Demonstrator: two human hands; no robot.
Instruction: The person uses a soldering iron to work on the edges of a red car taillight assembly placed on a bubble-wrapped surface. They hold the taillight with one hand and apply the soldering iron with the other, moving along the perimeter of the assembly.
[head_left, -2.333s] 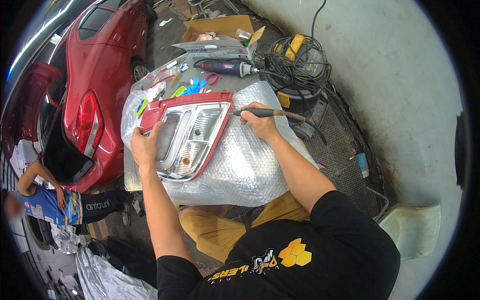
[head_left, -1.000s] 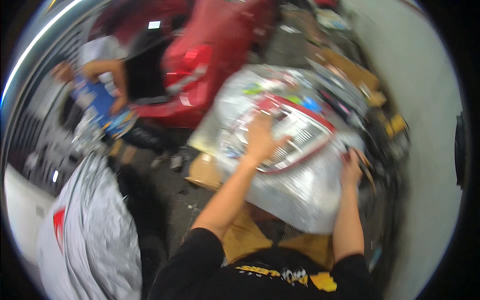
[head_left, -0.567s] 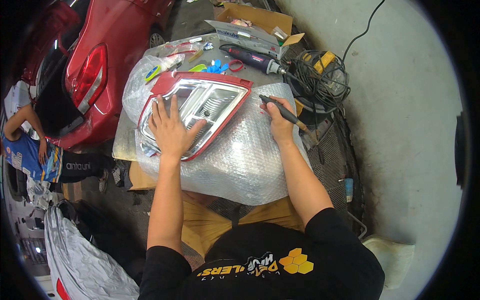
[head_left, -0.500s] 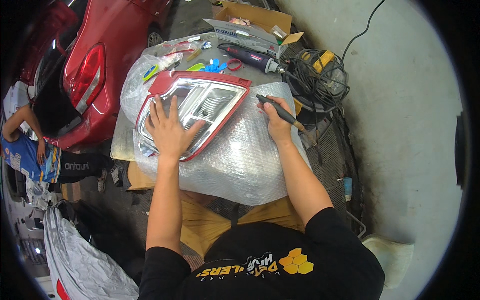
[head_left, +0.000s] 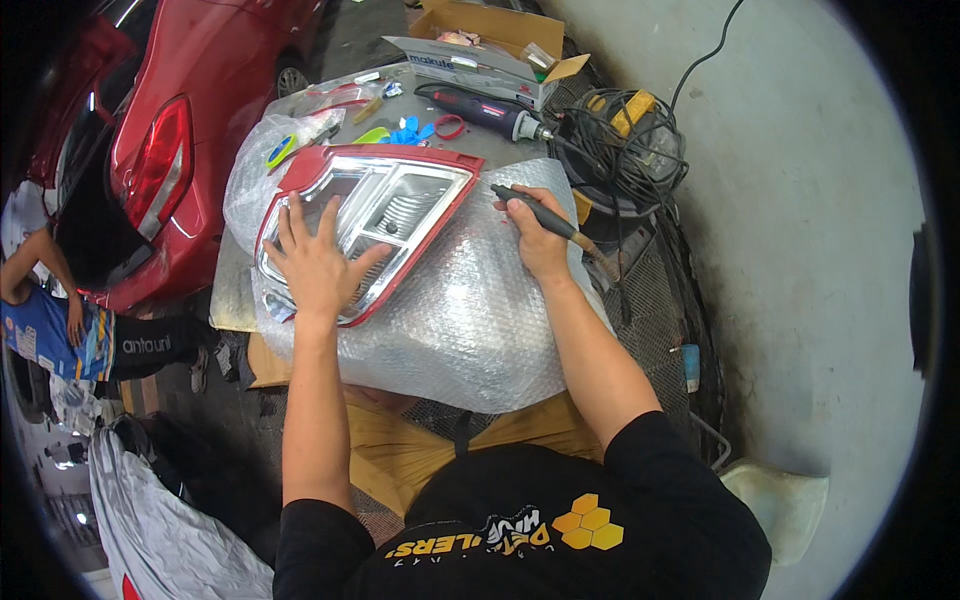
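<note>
While the left hand [head_left: 318,262] is pressed flat, fingers spread, on the red-rimmed clear tail-light housing [head_left: 372,218] lying on bubble wrap [head_left: 470,320], a slim black pen-shaped rotary tool [head_left: 545,216] is gripped in the right hand [head_left: 538,232]; a slip on the yielding wrap could scratch the lens.

One head-worn fisheye view looks steeply down from above the person's own arms. It sits close over the left hand [head_left: 318,268] and right hand [head_left: 538,235]; beyond the fingertips lies the table [head_left: 228,290].

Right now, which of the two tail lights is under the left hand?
The loose tail light on the bubble wrap; the other sits in the red car.
</note>
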